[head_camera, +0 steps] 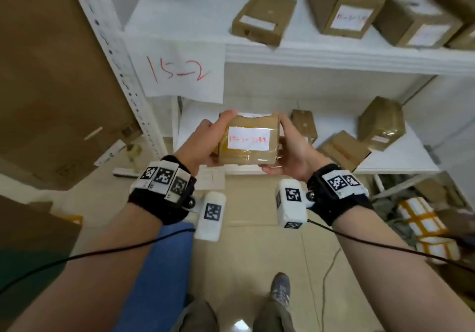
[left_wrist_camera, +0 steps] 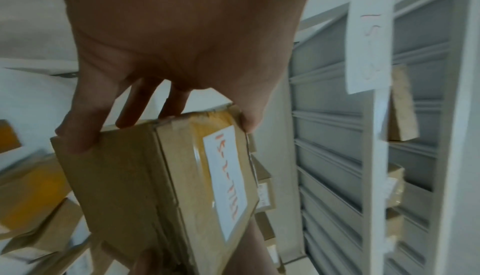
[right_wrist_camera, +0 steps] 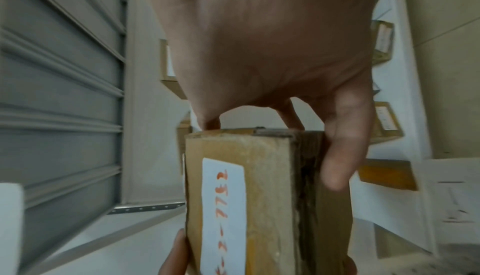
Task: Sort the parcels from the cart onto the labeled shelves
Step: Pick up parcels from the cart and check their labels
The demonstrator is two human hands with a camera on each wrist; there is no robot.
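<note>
Both hands [head_camera: 203, 141] [head_camera: 290, 151] grip labelled parcel [head_camera: 248, 140]; lower shelf [head_camera: 401, 157] holds roughly four boxes, blurred.

Parcel [head_camera: 248, 140] between both hands, before lower shelf [head_camera: 401, 157], under upper shelf [head_camera: 334, 54].

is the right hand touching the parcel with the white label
Touching. The right wrist view shows the right hand with fingers pressed on the parcel side.
</note>
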